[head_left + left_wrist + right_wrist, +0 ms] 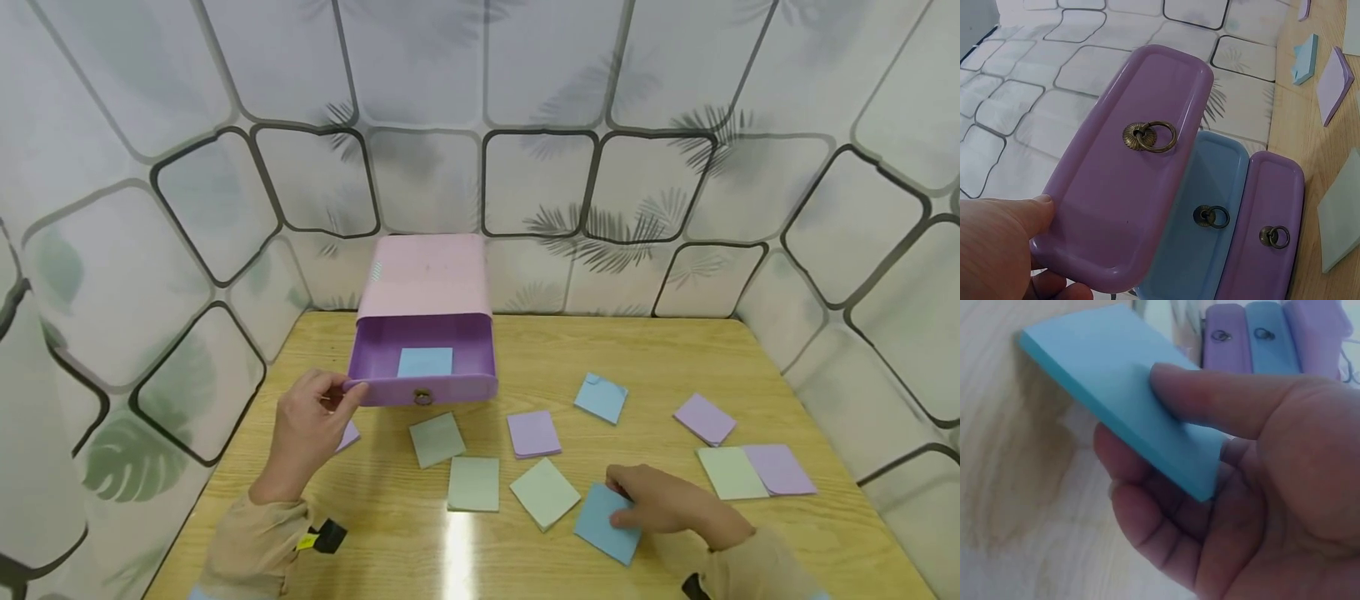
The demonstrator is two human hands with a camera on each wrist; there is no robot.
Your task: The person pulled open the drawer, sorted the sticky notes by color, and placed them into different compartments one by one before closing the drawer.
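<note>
In the head view, the front of the open drawer (461, 389) hides the near part of the blue pad (425, 360) inside, the left hand (311, 425) covers part of a purple pad (348, 436), and the right hand (663, 500) overlaps the held pad (604, 529). The box's (427, 279) side marks (377, 271) are too small to read. The left sleeve (251, 542) and right sleeve (757, 567) run off the bottom edge. In the left wrist view, the blue drawer (1219, 175) and bottom drawer (1265, 203) are cut off below, a green pad (1340, 215) at the right. In the right wrist view, the table (1010, 506) is blurred.
</note>
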